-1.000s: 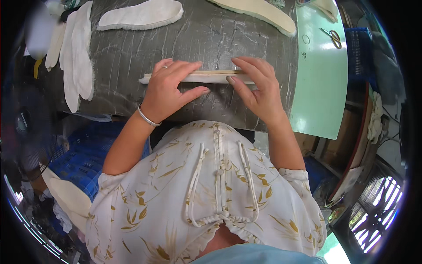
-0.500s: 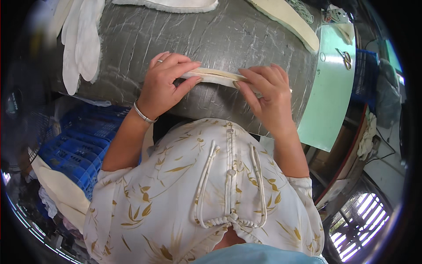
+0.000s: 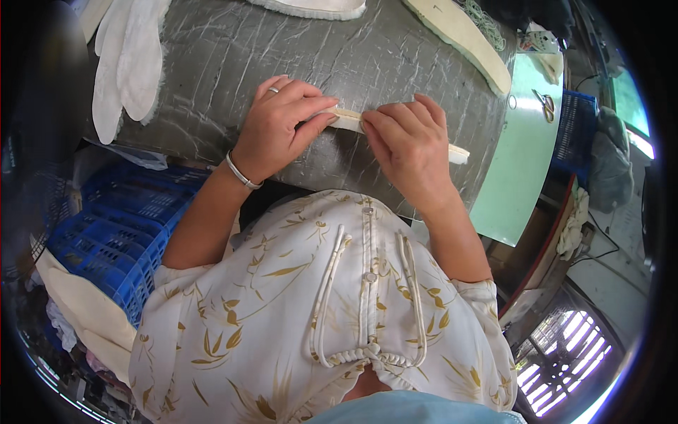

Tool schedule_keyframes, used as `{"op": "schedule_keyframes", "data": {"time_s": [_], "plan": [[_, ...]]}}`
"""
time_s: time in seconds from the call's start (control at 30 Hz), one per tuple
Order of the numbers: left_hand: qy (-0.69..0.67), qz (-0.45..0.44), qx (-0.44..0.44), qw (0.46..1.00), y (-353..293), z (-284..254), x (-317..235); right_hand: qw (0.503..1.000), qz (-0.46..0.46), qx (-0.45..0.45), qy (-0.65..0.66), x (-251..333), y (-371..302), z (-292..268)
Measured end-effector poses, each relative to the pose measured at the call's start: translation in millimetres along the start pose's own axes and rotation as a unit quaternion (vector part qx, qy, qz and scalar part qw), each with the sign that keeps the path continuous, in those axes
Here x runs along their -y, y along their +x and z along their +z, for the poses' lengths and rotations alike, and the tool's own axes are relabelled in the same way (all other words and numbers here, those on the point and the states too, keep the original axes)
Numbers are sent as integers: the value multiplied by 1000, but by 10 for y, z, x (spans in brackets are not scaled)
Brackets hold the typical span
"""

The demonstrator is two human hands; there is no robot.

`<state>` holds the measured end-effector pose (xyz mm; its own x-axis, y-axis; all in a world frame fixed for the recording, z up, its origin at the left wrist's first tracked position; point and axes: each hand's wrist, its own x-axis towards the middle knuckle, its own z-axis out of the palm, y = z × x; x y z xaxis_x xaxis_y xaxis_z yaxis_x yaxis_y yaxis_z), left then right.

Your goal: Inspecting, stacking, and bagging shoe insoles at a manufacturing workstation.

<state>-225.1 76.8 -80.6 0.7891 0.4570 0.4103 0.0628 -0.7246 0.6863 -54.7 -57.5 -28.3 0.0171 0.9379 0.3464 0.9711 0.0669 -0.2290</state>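
Observation:
Between my two hands is a fleece insole (image 3: 348,119), cream and white, seen edge-on so that it looks like a narrow strip. My left hand (image 3: 281,127) pinches its left part between thumb and fingers. With thumb and fingertips, my right hand (image 3: 411,145) grips it near the middle, and the insole's other end (image 3: 458,154) sticks out past that hand. A thin tan line runs along its upper edge; whether it is one layer or two pressed together, I cannot tell. The insole is just above the grey, plastic-covered work surface (image 3: 339,56).
White fleece insoles (image 3: 138,78) lie at the far left, with another white one (image 3: 318,7) at the back. A cream insole (image 3: 466,46) and pale green string (image 3: 484,25) lie back right. Scissors (image 3: 545,106) rest on a green sheet (image 3: 519,155). Blue crates (image 3: 116,233) stand at left.
My right hand has slid left along the insole, closer to my left hand, so the right end now shows beyond it. The left hand keeps its pinch, shifted slightly right.

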Motion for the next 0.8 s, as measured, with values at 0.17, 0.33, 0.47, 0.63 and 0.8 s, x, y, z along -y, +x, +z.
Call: {"op": "schedule_keyframes", "data": {"time_s": [0.17, 0.33, 0.47, 0.63, 0.8], "plan": [[-5, 5, 4, 1000, -28, -52, 27, 999, 42, 1, 6, 49, 51, -13], [-35, -22, -22, 999, -143, -139, 146, 999, 35, -5, 40, 112, 156, 81], [-15, -40, -20, 999, -222, -193, 169, 999, 22, 11, 44, 170, 226, 150], [-2, -84, -34, 996, -346, -260, 241, 998, 21, 7, 65, 188, 226, 244], [-9, -96, -18, 995, -379, -318, 287, 998, 34, -5, 62, 239, 170, 171]]}}
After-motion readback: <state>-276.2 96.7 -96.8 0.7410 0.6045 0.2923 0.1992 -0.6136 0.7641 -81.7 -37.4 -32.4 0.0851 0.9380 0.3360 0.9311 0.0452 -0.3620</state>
